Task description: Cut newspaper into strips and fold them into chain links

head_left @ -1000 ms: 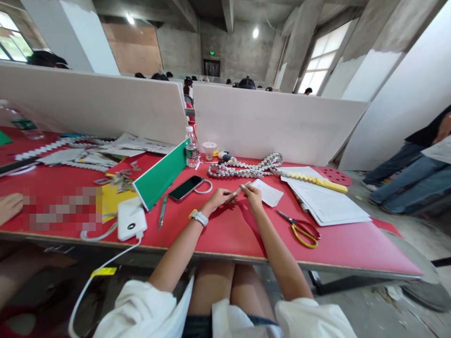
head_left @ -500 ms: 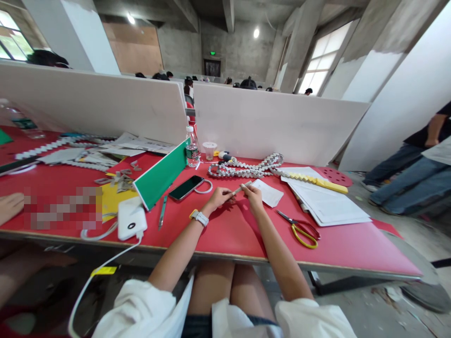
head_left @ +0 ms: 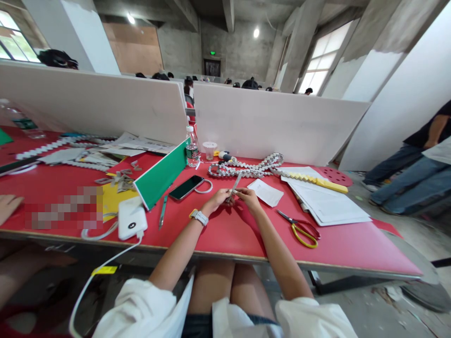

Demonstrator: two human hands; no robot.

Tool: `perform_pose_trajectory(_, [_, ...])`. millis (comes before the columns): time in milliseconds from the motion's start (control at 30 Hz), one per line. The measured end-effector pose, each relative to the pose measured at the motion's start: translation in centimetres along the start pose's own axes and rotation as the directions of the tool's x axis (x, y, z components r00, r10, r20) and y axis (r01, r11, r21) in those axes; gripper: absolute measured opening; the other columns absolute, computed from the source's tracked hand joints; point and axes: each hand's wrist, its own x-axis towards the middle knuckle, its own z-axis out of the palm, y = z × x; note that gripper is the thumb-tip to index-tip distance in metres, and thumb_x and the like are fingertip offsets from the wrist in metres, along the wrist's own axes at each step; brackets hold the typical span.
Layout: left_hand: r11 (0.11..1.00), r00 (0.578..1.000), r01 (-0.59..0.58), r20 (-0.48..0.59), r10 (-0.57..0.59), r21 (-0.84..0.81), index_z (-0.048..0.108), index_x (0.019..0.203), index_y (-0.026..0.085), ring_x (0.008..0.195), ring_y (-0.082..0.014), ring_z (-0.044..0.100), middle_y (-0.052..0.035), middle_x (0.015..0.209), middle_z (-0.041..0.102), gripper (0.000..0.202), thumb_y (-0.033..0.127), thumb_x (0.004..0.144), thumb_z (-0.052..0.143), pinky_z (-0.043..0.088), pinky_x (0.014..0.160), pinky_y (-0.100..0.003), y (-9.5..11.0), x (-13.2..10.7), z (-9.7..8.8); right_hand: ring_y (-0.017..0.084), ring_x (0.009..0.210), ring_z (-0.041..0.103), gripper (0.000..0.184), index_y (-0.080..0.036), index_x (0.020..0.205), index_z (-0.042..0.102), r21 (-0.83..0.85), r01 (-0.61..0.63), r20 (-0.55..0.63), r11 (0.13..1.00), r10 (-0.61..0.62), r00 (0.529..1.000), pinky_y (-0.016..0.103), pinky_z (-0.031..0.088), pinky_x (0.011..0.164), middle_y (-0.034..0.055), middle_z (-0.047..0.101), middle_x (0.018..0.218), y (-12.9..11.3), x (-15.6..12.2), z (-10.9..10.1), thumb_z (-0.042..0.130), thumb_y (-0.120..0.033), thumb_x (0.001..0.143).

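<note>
My left hand (head_left: 219, 199) is closed on a narrow folded paper strip (head_left: 236, 183), which points up and away over the red table. Close against it, my right hand (head_left: 249, 197) pinches the strip near its lower part; the fingertips of both hands almost meet. Beyond the strip lies a zigzag chain of folded paper (head_left: 246, 167), looped on itself, with a yellow end (head_left: 331, 185) at the right. A small stack of white paper pieces (head_left: 267, 192) rests just right of my right hand.
Scissors (head_left: 299, 229) with red and yellow handles lie right, below white sheets (head_left: 327, 202). Left are a phone (head_left: 186, 188), a craft knife (head_left: 163, 212), a green board (head_left: 162, 176), a power bank (head_left: 131, 219) and a water bottle (head_left: 192, 149). Another person's hand (head_left: 9, 206) is far left.
The paper strip has turned from lying slanted between both hands to pointing up and away. My right hand has shifted slightly left and down, closer to my left hand.
</note>
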Motion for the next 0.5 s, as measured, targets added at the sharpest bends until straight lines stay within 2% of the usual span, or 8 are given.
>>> perform_pose_trajectory(267, [0.992,0.999,-0.039,-0.011,0.04,0.116,0.055,0.083,0.015,0.051,-0.0116,0.057,-0.0032,0.063,0.061,0.028,0.042,0.087,0.048,0.043,0.048,-0.022,-0.6,0.56,0.18,0.013,0.052,0.051,0.018,-0.014,0.066,0.073,-0.274,0.111,-0.088,0.955,-0.14,0.986,0.027,0.037,0.053,0.0032,0.066,0.057,0.02,0.29,0.31,0.069,-0.032,0.063])
perform_pose_trajectory(333, [0.98,0.991,-0.106,-0.062,0.117,0.166,0.054,0.085,0.015,0.053,-0.0115,0.058,-0.0018,0.064,0.06,0.028,0.043,0.086,0.05,0.044,0.051,-0.022,-0.69,0.84,0.22,0.015,0.054,0.053,0.018,-0.015,0.066,0.073,-0.306,0.138,-0.105,0.942,-0.177,0.979,0.027,0.038,0.054,0.0033,0.066,0.057,0.0,0.32,0.41,0.068,-0.031,0.063])
perform_pose_trajectory(400, [0.942,0.962,-0.208,-0.121,0.246,0.265,0.054,0.085,0.016,0.059,-0.0122,0.06,-0.0019,0.068,0.061,0.026,0.041,0.086,0.051,0.047,0.057,-0.024,-0.69,0.96,0.2,0.015,0.055,0.054,0.018,-0.015,0.069,0.073,-0.304,0.147,-0.099,0.941,-0.185,0.978,0.027,0.039,0.055,0.0032,0.066,0.058,0.07,0.35,0.47,0.066,-0.031,0.064])
perform_pose_trajectory(467, [0.839,0.909,-0.289,-0.144,0.392,0.461,0.056,0.088,0.017,0.067,-0.0141,0.062,-0.0035,0.075,0.064,0.021,0.036,0.088,0.049,0.048,0.064,-0.026,-0.55,0.79,0.12,0.015,0.055,0.054,0.018,-0.015,0.071,0.073,-0.285,0.144,-0.09,0.948,-0.176,0.98,0.027,0.04,0.055,0.0028,0.066,0.059,0.16,0.36,0.52,0.065,-0.03,0.065])
perform_pose_trajectory(500, [0.746,0.877,-0.301,-0.134,0.461,0.595,0.057,0.09,0.017,0.071,-0.0157,0.062,-0.005,0.079,0.065,0.019,0.033,0.09,0.047,0.047,0.067,-0.027,-0.43,0.61,0.05,0.014,0.055,0.054,0.018,-0.015,0.072,0.073,-0.272,0.14,-0.088,0.952,-0.17,0.982,0.026,0.041,0.055,0.0026,0.065,0.059,0.2,0.35,0.54,0.065,-0.03,0.066])
